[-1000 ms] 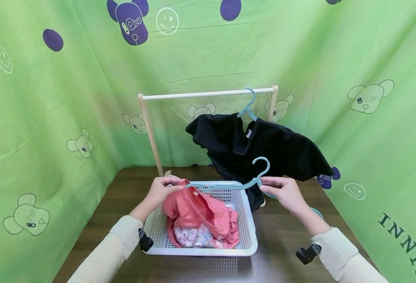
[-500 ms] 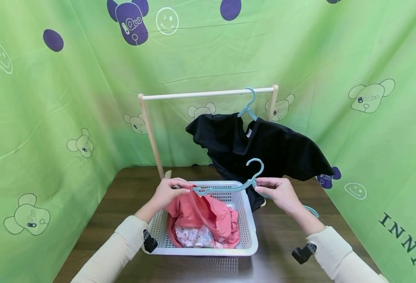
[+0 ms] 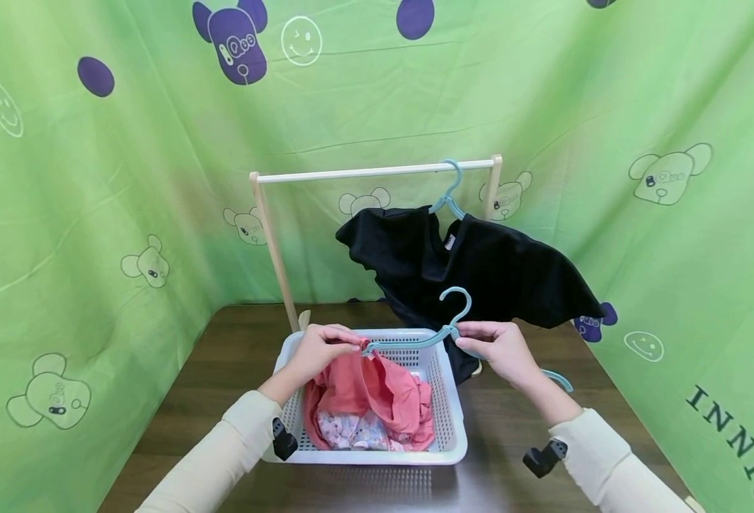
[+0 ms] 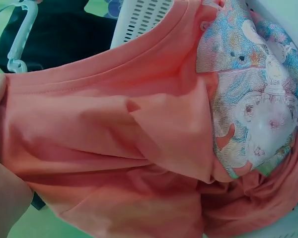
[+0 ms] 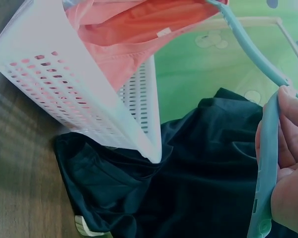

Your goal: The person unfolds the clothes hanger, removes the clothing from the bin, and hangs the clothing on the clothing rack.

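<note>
The fingers of the left hand pinch a pink garment, mostly inside a basket on the table, beside one end of a blue hanger. The right hand's fingers hold the hanger below its hook. Near the table's far edge, a black garment hangs from a rack.

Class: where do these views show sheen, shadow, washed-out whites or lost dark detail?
Head: sheen on the table by the white basket, little detail in the black garment; left wrist: shadowed creases in the pink garment; right wrist: basket side washed out.
</note>
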### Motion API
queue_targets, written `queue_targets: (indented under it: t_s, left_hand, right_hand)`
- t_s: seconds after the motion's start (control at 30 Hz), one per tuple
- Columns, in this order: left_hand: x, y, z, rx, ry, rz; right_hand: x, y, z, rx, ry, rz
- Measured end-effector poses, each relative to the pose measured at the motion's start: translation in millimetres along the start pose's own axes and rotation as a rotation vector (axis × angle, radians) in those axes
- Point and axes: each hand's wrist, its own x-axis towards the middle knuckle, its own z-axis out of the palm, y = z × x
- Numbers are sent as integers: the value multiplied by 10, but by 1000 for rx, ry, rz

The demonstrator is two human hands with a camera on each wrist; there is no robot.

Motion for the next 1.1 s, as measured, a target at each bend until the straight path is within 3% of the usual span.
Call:
queue_targets:
  t_s: [0.2,0.5,0.8,1.1]
  left_hand:
    - [30,25,26,-2,-24,25]
    - [25,22,44,104,-11,37]
    - [60,6,114,96,38,49]
    - [98,27,176,65,35,93]
  right_hand:
    - [0,-6,1,-1,-4,14]
    - [5,8,0,-15,-15,-14]
    - [-6,5,37,2,-17,-7]
    - [9,-6,60,-28,-14,-11]
